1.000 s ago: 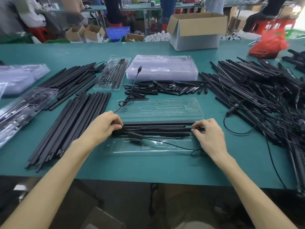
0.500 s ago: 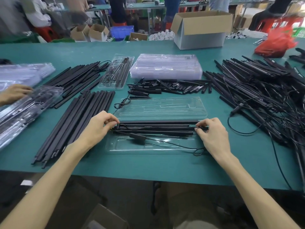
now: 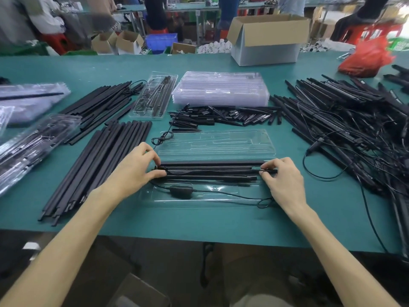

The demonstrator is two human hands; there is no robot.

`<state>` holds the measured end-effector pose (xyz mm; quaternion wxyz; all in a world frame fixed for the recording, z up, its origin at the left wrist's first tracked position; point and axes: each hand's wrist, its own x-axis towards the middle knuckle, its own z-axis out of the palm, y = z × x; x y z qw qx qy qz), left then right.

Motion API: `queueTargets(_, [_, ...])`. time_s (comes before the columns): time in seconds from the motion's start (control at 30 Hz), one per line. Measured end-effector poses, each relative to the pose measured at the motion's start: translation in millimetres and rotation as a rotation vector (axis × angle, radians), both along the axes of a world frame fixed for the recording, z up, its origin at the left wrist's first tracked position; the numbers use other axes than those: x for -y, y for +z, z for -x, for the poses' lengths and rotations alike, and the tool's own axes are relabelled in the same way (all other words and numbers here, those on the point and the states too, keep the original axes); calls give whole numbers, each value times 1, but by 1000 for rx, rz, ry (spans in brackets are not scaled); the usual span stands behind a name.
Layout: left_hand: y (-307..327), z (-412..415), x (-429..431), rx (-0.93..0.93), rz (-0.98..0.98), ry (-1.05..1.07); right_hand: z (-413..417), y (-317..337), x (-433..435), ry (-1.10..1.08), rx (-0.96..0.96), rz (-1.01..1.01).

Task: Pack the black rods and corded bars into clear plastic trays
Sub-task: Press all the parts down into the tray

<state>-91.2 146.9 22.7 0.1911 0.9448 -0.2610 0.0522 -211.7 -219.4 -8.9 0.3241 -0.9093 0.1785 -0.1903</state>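
Clear plastic, glossy and hard to trace, forms the open tray [image 3: 205, 201] lying near the front edge of the teal tabletop [image 3: 199, 224]; its hinged lid half [image 3: 218, 144] lies flat at 12 o'clock of it. A bundle of black rods [image 3: 210, 171] lies lengthwise in the tray. The left hand [image 3: 135, 171] pinches the bundle's 9 o'clock end between thumb and curled fingers [image 3: 155, 156], hiding the rod tips. The right hand [image 3: 285, 180] pinches the 3 o'clock end the same way. A thin cord with an inline block [image 3: 181, 191] trails through the tray's near channel; where it starts is covered by the left hand.

Loose rods [image 3: 99, 165] fan out at 9 o'clock. A tangled heap of corded bars [image 3: 354, 120] at 3 o'clock is cut off by the frame edge. Stacked empty trays [image 3: 221, 89] sit at 12 o'clock. A green crate [image 3: 398, 44] at 2 o'clock bears pale marks too blurred to read.
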Motion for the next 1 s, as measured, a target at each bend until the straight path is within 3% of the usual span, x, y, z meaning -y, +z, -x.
queueTargets(0.1, [4,0,19,81,33,-62,0,-1,0,-6,-2,-3])
queueTargets(0.37, [-6,9,115,-120,227,-331,-1,0,0,-17,7,-39])
queueTargets(0.5, [-16,8,130,-179,319,-338,0,-1,0,-19,22,-67])
queueTargets(1.0, [-29,-7,132,-90,207,-397,0,1,7,92,32,-31])
